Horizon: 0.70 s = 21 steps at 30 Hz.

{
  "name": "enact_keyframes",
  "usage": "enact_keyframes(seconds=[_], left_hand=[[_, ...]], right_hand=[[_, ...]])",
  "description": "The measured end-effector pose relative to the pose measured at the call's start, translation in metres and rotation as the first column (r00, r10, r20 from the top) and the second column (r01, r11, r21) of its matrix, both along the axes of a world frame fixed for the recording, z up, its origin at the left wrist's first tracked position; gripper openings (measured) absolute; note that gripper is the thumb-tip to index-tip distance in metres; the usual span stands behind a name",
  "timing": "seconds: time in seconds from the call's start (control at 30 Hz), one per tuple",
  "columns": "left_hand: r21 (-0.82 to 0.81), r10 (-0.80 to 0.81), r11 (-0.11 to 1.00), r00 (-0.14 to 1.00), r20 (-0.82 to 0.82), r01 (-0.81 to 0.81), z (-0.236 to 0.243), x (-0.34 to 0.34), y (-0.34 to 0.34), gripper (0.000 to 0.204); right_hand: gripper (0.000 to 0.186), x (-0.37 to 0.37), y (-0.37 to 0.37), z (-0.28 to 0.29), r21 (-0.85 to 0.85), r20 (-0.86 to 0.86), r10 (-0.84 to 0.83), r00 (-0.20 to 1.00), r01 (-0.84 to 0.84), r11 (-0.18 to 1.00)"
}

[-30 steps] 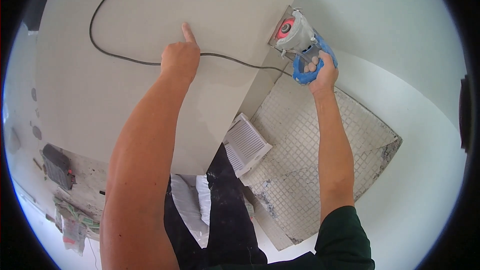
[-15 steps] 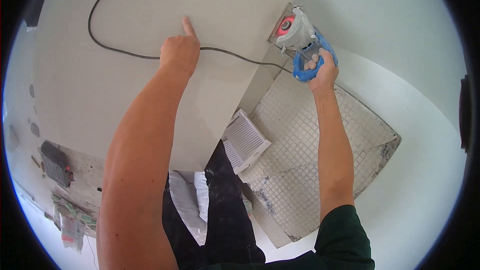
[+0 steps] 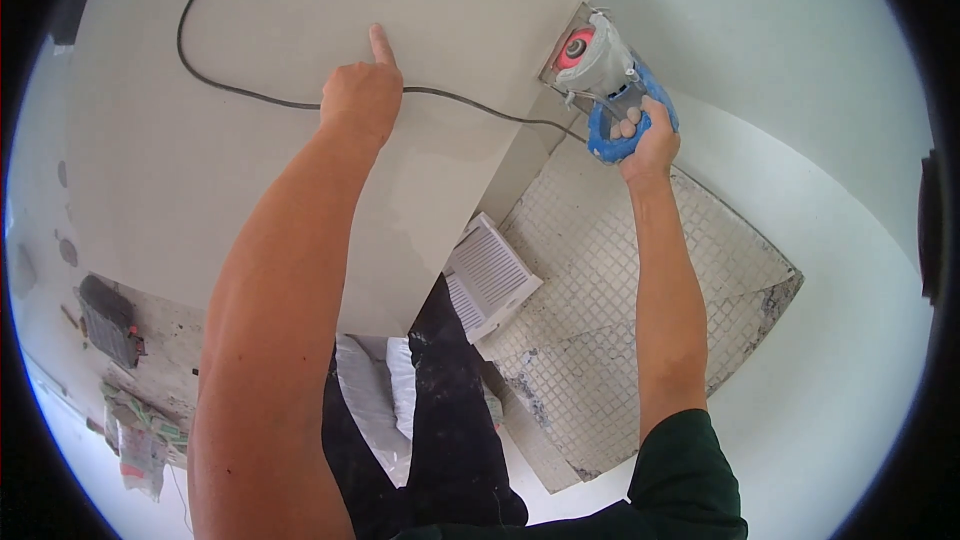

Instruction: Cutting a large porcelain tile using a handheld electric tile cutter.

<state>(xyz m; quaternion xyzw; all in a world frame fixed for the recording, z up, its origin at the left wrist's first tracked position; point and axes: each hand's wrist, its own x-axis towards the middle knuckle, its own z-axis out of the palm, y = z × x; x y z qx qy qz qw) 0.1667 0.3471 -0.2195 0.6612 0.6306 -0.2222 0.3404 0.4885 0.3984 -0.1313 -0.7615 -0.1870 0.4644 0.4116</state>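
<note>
My right hand (image 3: pixel 648 143) is wrapped round the blue handle of a handheld tile cutter (image 3: pixel 607 62) with a grey motor housing and a pink-red disc-shaped part. Its base plate rests at the right edge of a large pale tile slab (image 3: pixel 250 200). A black power cord (image 3: pixel 480 108) runs from the cutter across the slab. Over that cord lies my left hand (image 3: pixel 360 100), index finger stretched out and the other fingers curled. The cord goes in on one side of the hand and comes out on the other; the fingers' undersides are hidden.
Below the cutter lies another tile piece with a grid-patterned back (image 3: pixel 620 310), its edge chipped. A white slatted panel (image 3: pixel 490 275) leans beside my leg. White bags (image 3: pixel 375 395) sit under the slab. A dark case (image 3: pixel 108 320) and other bags (image 3: pixel 140 450) lie at left.
Almost nothing differs. The view has shifted slightly, and the cutter and both hands keep nearly the same places on the slab.
</note>
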Motion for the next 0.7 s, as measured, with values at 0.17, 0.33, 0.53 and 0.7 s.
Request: enact_keyframes(seconds=[0.17,0.33,0.53,0.7], left_hand=[[-0.006,-0.015,1.0,1.0,-0.015,0.014,-0.005,0.0,-0.001,0.106],[-0.051,-0.016,0.999,1.0,-0.016,0.016,-0.004,0.002,0.003,0.105],[-0.074,-0.004,0.997,1.0,0.014,0.005,-0.001,0.003,-0.001,0.1],[-0.068,-0.017,0.998,1.0,0.025,0.018,-0.009,-0.001,-0.009,0.098]], right_hand=[[0.011,-0.005,0.0,0.001,-0.01,0.017,-0.008,1.0,0.008,1.0],[0.011,-0.003,0.0,0.001,-0.027,0.005,-0.033,0.999,0.033,0.999],[0.011,0.001,0.0,-0.002,-0.022,0.006,-0.058,0.998,0.058,0.998],[0.011,-0.001,0.001,-0.002,-0.026,-0.004,-0.052,0.999,0.052,0.998]])
